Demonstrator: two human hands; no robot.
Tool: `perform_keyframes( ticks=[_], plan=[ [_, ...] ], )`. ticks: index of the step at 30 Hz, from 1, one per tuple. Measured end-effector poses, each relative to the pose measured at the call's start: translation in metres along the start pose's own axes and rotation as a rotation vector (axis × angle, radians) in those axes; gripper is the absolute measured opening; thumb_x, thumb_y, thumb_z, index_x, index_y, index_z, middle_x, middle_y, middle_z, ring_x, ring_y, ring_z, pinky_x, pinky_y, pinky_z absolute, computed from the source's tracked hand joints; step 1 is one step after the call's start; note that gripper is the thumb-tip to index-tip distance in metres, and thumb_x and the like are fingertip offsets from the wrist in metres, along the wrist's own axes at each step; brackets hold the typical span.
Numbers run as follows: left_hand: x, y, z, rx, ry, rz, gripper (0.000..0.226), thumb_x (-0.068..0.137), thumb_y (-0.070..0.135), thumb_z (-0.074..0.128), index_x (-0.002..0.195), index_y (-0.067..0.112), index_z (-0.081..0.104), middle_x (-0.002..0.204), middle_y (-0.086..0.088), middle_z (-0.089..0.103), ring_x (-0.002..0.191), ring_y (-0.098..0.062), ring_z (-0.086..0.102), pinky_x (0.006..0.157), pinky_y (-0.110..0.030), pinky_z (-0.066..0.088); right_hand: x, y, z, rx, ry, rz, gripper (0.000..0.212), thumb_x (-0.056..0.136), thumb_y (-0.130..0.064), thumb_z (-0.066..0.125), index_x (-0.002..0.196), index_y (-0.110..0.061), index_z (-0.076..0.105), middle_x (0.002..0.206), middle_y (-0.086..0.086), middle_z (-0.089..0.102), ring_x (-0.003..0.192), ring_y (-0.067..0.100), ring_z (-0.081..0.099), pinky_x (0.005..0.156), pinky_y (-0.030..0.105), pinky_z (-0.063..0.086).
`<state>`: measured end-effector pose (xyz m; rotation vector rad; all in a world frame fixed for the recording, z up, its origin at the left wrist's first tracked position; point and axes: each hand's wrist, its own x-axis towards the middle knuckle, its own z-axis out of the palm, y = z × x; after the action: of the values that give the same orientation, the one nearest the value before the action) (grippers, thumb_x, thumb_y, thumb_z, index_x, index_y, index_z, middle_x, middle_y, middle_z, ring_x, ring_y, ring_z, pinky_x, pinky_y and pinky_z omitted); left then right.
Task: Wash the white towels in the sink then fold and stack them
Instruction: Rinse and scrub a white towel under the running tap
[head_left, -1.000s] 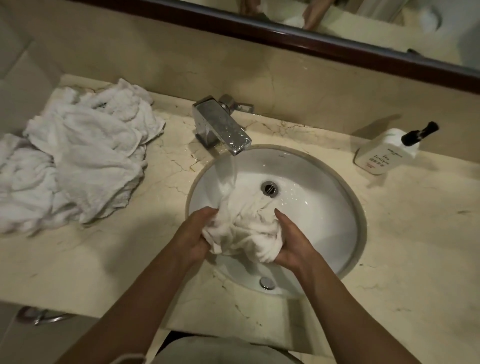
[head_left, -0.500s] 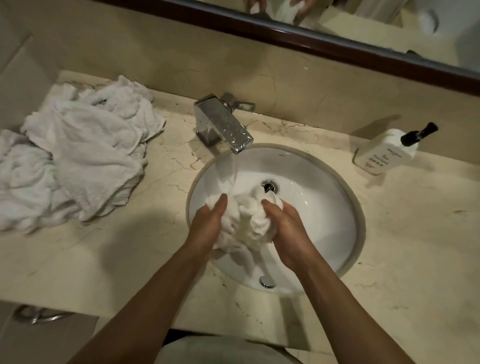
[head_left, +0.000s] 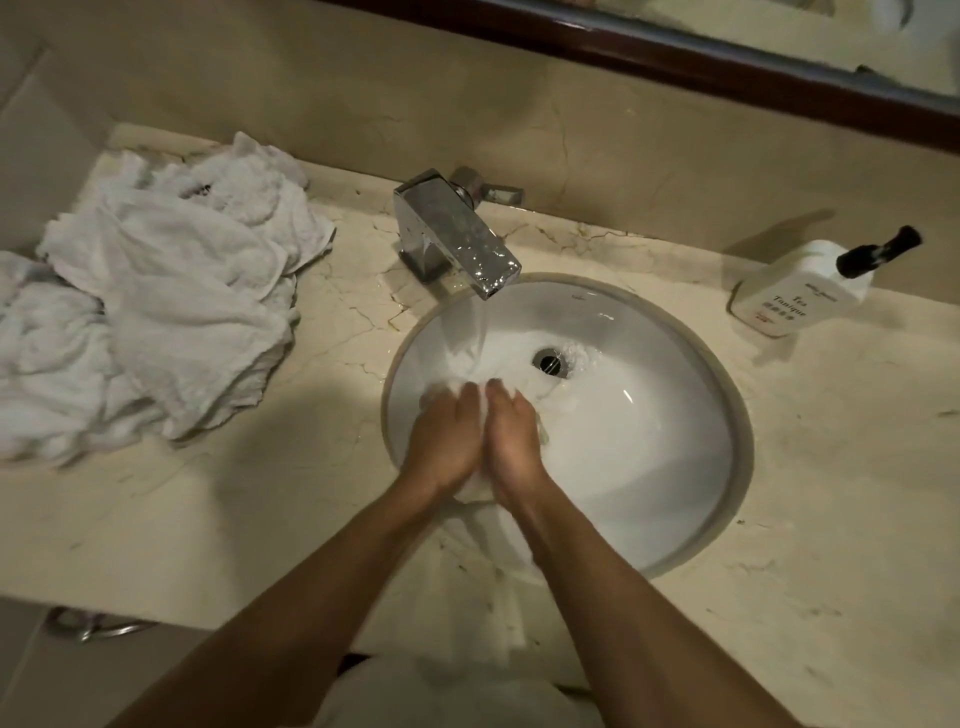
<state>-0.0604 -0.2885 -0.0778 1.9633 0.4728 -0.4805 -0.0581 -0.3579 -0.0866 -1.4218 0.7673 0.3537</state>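
Left hand: left hand (head_left: 445, 435), over the left part of the basin, palm turned inward, pressed against the wet towel; fingers point toward the tap.
Right hand: right hand (head_left: 511, 439), just beside the left, palm facing it; the two hands are brought together and squeeze the cloth between them.
Wet towel: white towel (head_left: 470, 486), bunched and mostly hidden between the palms, small folds showing above the fingertips and below the heels of the hands; held inside the sink, under the running water.
Sink: round white basin (head_left: 649, 467) set into the countertop, drain (head_left: 549, 360) toward the back.
Tap: chrome faucet (head_left: 457, 236), square spout, water stream (head_left: 480, 325) falling to the towel.
Towel pile: crumpled white towels (head_left: 156, 312), heaped on the counter, left of the sink, well apart from it.
Counter: beige veined marble countertop (head_left: 831, 493).
Bottle: white pump bottle (head_left: 797, 291) with black pump, right of the sink near the wall.
Mirror: dark wooden frame (head_left: 727, 67) along the top edge.
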Motion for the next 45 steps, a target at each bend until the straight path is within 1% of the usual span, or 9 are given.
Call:
perform_keyframes(
  ticks=[13,19,24,32,35,37,39,42,45],
  plan=[
    [0.034,-0.002,-0.001,0.014,0.098,-0.084,0.051,0.107,0.040,0.027,0.095,0.007,0.063,0.101,-0.020,0.069,0.086,-0.026,0.064,0.074,-0.036,0.045,-0.010,-0.006,0.008,-0.097,-0.043,-0.080,0.033,0.105,-0.028,0.044,0.081,-0.019,0.065,0.075,-0.007,0.068,0.076,0.009,0.066,0.078,0.029,0.052],
    [-0.021,0.007,0.013,-0.021,0.016,0.076,0.046,0.104,0.048,0.036,0.105,0.020,0.072,0.092,0.003,0.073,0.084,-0.011,0.069,0.077,-0.028,0.053,0.015,-0.004,-0.010,0.075,-0.047,0.082,0.035,0.106,-0.028,0.042,0.091,-0.008,0.067,0.079,0.006,0.068,0.080,0.021,0.068,0.071,0.031,0.053],
    [0.014,-0.010,-0.017,-0.336,0.152,-0.290,0.047,0.093,0.062,0.052,0.078,0.019,0.065,0.076,-0.002,0.068,0.073,-0.019,0.068,0.071,-0.031,0.053,-0.027,0.012,-0.019,0.087,-0.310,0.172,0.029,0.104,-0.025,0.050,0.099,-0.009,0.073,0.093,0.013,0.075,0.086,0.026,0.071,0.082,0.037,0.054],
    [-0.003,-0.032,-0.022,-1.103,-0.191,-0.568,0.024,0.080,0.021,0.068,0.094,0.002,0.062,0.081,-0.012,0.057,0.053,-0.015,0.052,0.049,-0.021,0.042,0.002,0.024,-0.079,0.737,-0.165,0.508,0.046,0.099,-0.020,0.056,0.142,-0.004,0.053,0.142,0.021,0.054,0.140,0.031,0.044,0.122,0.045,0.027],
    [-0.008,-0.045,-0.032,-1.164,-0.477,-0.590,0.044,0.054,0.029,0.080,0.087,0.005,0.064,0.073,-0.005,0.044,0.058,-0.010,0.030,0.059,-0.025,0.017,0.007,0.011,-0.089,0.827,-0.211,0.524,0.051,0.086,-0.003,0.068,0.136,0.000,0.059,0.126,0.020,0.066,0.127,0.029,0.059,0.113,0.040,0.042],
    [-0.005,-0.051,-0.035,-1.204,-0.580,-0.604,0.053,0.070,0.048,0.071,0.103,0.007,0.065,0.083,-0.004,0.043,0.069,-0.010,0.013,0.064,-0.029,0.012,0.001,0.002,-0.086,0.795,-0.263,0.557,0.041,0.092,-0.028,0.061,0.113,0.006,0.070,0.111,0.024,0.070,0.099,0.036,0.072,0.083,0.047,0.060],
    [-0.002,-0.045,-0.034,-1.125,-0.544,-0.618,0.069,0.084,0.066,0.054,0.119,0.007,0.063,0.089,-0.010,0.053,0.069,-0.010,0.030,0.062,-0.027,0.025,-0.005,0.002,-0.085,0.751,-0.379,0.572,0.060,0.093,-0.052,0.060,0.115,0.004,0.070,0.123,0.022,0.064,0.107,0.035,0.065,0.084,0.040,0.056],
    [-0.006,-0.020,-0.033,-0.950,-0.334,-0.545,0.066,0.088,0.061,0.059,0.117,0.002,0.066,0.098,-0.018,0.067,0.079,-0.031,0.064,0.065,-0.029,0.048,-0.004,0.007,-0.084,0.695,-0.411,0.524,0.070,0.086,-0.037,0.076,0.141,0.000,0.052,0.145,0.019,0.050,0.135,0.030,0.047,0.118,0.041,0.028],
    [-0.009,-0.009,-0.032,-0.508,0.088,-0.231,0.029,0.095,0.040,0.062,0.102,0.013,0.070,0.095,-0.008,0.074,0.088,-0.027,0.071,0.062,-0.023,0.052,-0.007,-0.002,-0.086,0.572,-0.365,0.380,0.050,0.092,-0.025,0.066,0.135,-0.006,0.050,0.113,0.018,0.060,0.091,0.027,0.062,0.086,0.041,0.052]
  ],
)
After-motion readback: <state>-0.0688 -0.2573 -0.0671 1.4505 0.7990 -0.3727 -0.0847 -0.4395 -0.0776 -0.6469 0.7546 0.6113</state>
